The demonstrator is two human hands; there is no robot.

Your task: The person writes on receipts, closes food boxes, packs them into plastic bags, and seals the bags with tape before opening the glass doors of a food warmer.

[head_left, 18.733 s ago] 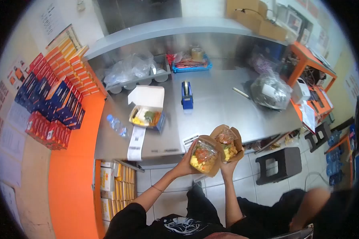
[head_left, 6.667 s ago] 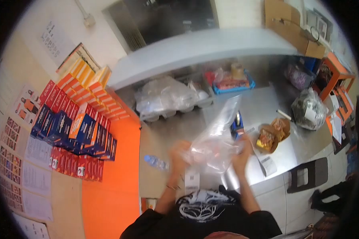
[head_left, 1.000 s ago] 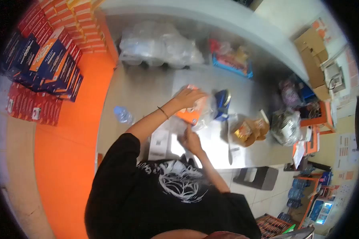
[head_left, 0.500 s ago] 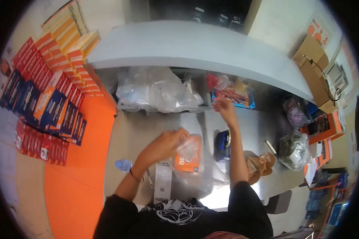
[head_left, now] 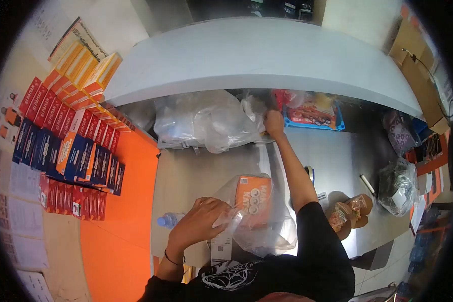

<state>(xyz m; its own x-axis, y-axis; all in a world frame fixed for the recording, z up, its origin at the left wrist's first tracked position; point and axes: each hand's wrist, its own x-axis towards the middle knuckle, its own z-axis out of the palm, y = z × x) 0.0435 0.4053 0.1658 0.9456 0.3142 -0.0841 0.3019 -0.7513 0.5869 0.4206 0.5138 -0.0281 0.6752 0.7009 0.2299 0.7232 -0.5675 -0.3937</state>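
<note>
An orange box (head_left: 255, 200) lies inside a clear plastic bag (head_left: 277, 236) on the steel counter. My left hand (head_left: 200, 220) is closed on the bag's gathered edge, just left of the box. My right hand (head_left: 273, 124) reaches to the back of the counter, between the tray of plastic packaging (head_left: 206, 121) and the blue basket (head_left: 314, 118); its fingers are curled, and what they hold, if anything, is hidden. Under my right forearm the tape dispenser (head_left: 309, 175) is partly covered. A printed receipt (head_left: 221, 249) lies below my left hand.
Two opened brown food boxes (head_left: 348, 214) stand at the right, near a marker (head_left: 367, 184) and a filled plastic bag (head_left: 398, 187). A water bottle (head_left: 170, 220) lies at the left. Stacked red, blue and orange boxes (head_left: 68, 151) line the orange side counter (head_left: 117, 231). A raised shelf (head_left: 256, 55) spans the back.
My right hand has moved from in front of the blue basket to its left side. My left hand now holds the bag's edge beside the box instead of over the box. The camera view has shifted.
</note>
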